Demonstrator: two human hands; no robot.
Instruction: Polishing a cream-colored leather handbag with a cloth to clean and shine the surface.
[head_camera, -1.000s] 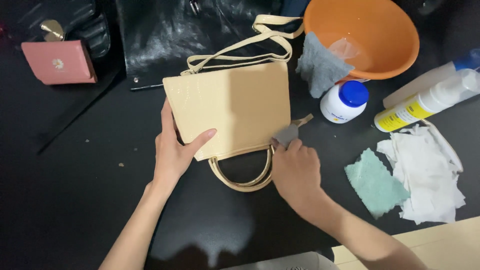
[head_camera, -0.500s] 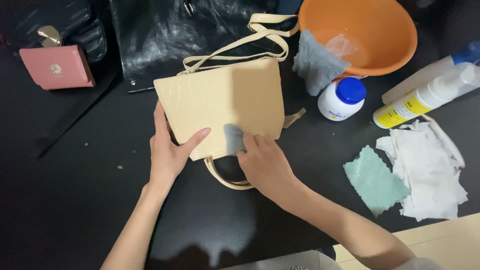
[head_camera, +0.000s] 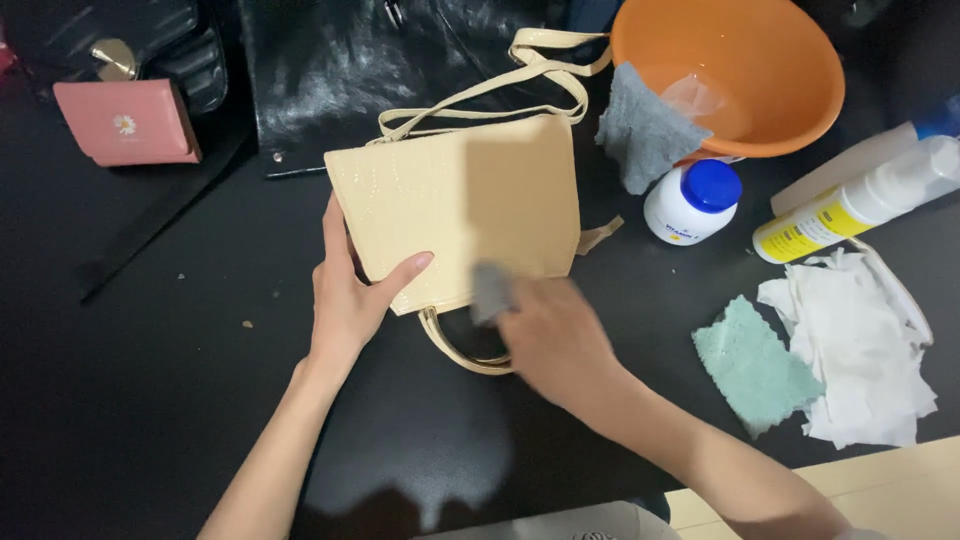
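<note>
Cream handbag (head_camera: 460, 210) flat, handle toward person, left hand (head_camera: 350, 295) gripping edge, right hand (head_camera: 550, 335) pinching grey cloth (head_camera: 490, 292)

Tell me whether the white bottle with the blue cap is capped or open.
Capped: the white bottle wears its blue cap.

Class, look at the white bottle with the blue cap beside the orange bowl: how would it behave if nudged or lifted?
The white bottle with the blue cap stands upright and squat, so it probably resists tipping. Its round body would likely roll if knocked over. Its smooth plastic may be slightly slippery; its weight cannot be judged.
</note>
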